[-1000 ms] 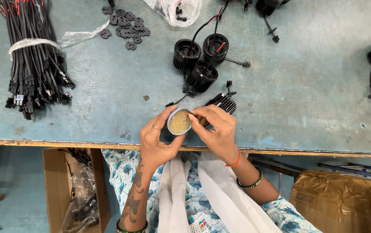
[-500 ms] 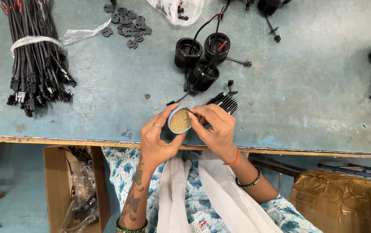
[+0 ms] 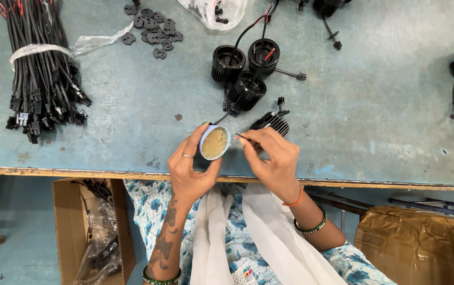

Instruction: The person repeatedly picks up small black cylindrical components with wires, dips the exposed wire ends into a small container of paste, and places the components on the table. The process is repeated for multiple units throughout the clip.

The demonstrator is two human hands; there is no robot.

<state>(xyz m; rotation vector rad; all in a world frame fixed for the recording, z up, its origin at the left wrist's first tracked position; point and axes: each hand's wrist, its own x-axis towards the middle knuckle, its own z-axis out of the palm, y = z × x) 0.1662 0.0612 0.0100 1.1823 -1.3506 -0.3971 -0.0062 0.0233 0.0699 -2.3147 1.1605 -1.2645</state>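
So I've got this little round tin [image 3: 215,142] of tan paste cupped in my left hand [image 3: 191,168], fingers [image 3: 204,130] wrapped around its rim and thumb underneath, tipped up toward me just over the near edge of the desk [image 3: 132,126]. My right hand [image 3: 272,158] has its fingers [image 3: 252,138] pinched together on a thin metal pin [image 3: 241,136], with the tip pointing at the tin's open face, just beside it; can't tell if it's actually touching the paste. I'd guess the tin weighs next to nothing and its smooth sides could slip, so gripping it round the rim feels like the safest hold. The paste looks soft and grainy, probably sticky, so a light dab should do. The pin is skinny and stiff, easiest held close to the tip. Right behind my right fingers sits a black finned housing [image 3: 275,122], with three more round ones [image 3: 245,66] farther out, wires trailing.
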